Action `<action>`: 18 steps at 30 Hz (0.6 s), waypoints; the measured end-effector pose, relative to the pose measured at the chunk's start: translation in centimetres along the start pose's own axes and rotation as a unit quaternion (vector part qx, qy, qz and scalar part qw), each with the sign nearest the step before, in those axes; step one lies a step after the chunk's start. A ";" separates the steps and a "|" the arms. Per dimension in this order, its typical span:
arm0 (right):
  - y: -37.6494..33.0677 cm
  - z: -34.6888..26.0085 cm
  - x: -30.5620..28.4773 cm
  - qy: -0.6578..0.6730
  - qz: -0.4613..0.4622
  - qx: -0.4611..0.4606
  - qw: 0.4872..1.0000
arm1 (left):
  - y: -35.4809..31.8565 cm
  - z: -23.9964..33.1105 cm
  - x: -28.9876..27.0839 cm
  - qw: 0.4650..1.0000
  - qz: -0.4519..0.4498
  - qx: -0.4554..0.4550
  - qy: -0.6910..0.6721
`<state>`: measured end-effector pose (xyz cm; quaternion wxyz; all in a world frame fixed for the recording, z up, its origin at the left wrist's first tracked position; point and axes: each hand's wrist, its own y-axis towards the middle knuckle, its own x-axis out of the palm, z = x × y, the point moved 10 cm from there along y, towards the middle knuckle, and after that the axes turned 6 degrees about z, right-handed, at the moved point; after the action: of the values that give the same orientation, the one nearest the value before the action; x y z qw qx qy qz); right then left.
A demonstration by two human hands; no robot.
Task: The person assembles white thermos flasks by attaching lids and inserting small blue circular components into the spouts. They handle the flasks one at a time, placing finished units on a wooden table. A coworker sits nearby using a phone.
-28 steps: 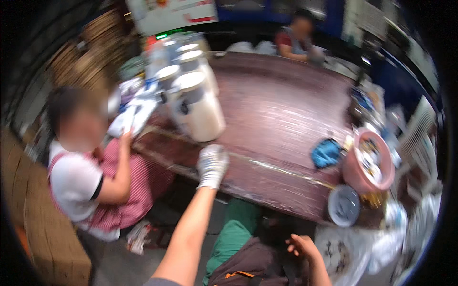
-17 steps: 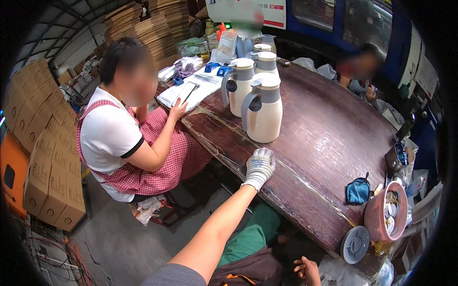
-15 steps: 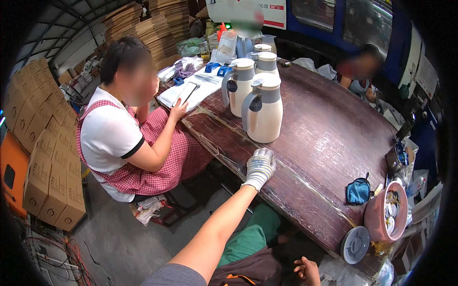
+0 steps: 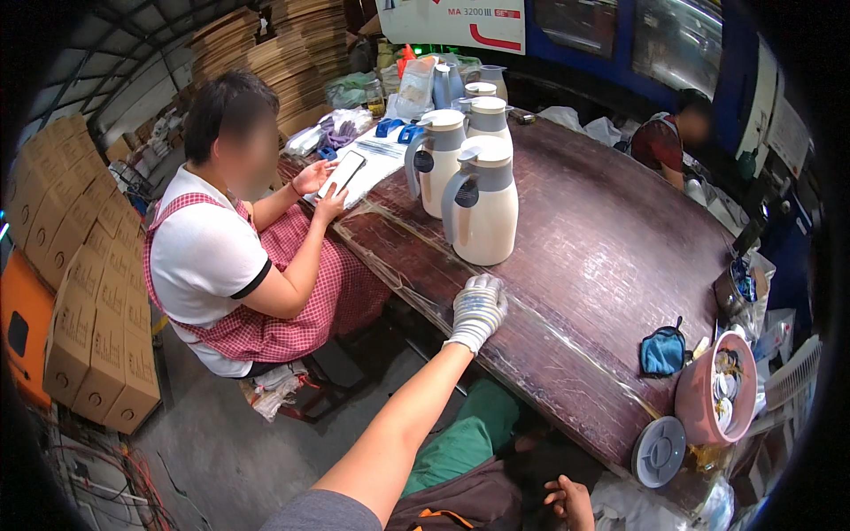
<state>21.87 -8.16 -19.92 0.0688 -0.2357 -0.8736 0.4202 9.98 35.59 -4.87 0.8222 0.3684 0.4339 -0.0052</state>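
My left hand (image 4: 479, 311), in a striped knit glove, rests on the near edge of the dark wooden table (image 4: 611, 257). Its fingers are curled in and no object shows in them. Just beyond it stands a cream vacuum jug (image 4: 492, 221) with a grey collar, lid and handle, apart from the glove. Several similar jugs, among them one close behind on the left (image 4: 440, 177), stand in a group farther back. Low at the bottom edge, my bare right hand (image 4: 571, 503) hangs beside my lap, fingers loosely bent and apart, holding nothing.
A person in a checked apron (image 4: 292, 274) sits at the left, holding a phone (image 4: 341, 174). Another person (image 4: 660, 142) is at the far right. A pink bucket (image 4: 699, 403), grey round lid (image 4: 660, 452) and blue cloth pouch (image 4: 663, 350) sit on the right. Cartons (image 4: 97, 327) are stacked left.
The seated person has lowered one hand from near the head to the phone. The person at the far right has turned and shifted. My hands stay in place; the view has moved slightly.
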 end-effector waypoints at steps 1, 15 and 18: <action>0.0 0.0 0.0 0.002 0.001 -0.001 1.000 | 0.0 0.1 0.1 1.000 -0.005 -0.002 0.000; 2.2 2.7 -0.8 0.027 -0.017 0.053 0.998 | 0.0 -0.1 0.1 1.000 0.002 -0.004 -0.009; 0.6 0.8 -0.1 0.012 -0.011 0.016 1.000 | 0.0 -0.1 0.0 1.000 -0.007 -0.009 -0.006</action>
<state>21.91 -8.45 -20.94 0.0874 -0.2302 -0.8682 0.4308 9.91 35.67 -4.92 0.8282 0.3579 0.4311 -0.0092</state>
